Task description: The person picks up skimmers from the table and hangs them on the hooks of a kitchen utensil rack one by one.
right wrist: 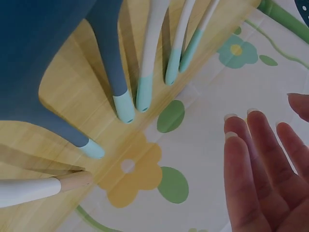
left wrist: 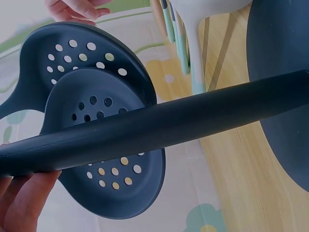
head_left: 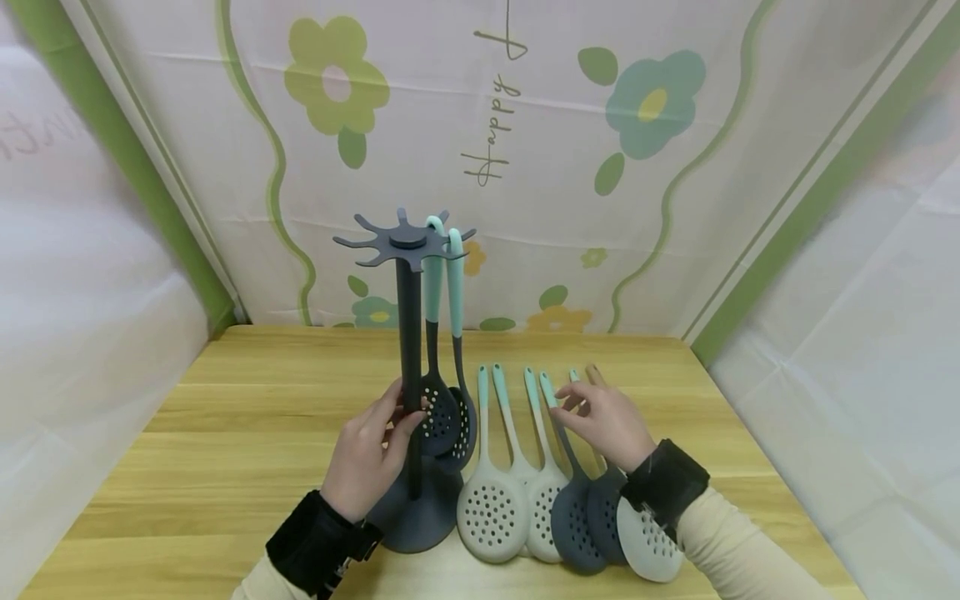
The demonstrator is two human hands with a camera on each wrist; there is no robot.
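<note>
My left hand (head_left: 367,454) grips the dark pole (head_left: 408,333) of a utensil stand; the left wrist view shows its fingers (left wrist: 31,200) against the pole. Two dark slotted spoons (head_left: 439,421) with mint handles hang from the stand's hooked top (head_left: 405,242), on its right side. My right hand (head_left: 611,421) is above the handles of utensils lying on the table, fingers loosely bent. In the right wrist view that hand (right wrist: 270,179) holds nothing. Beneath and beside it lie a dark perforated utensil (head_left: 577,533), another dark one, and a pale one (head_left: 648,550).
Left of these lie pale perforated skimmers (head_left: 492,521) with mint handles, partly overlapping. The stand's round base (head_left: 420,525) rests on the wooden table (head_left: 225,467). Flower-printed cloth (head_left: 480,100) rises behind the table's back edge and along both sides.
</note>
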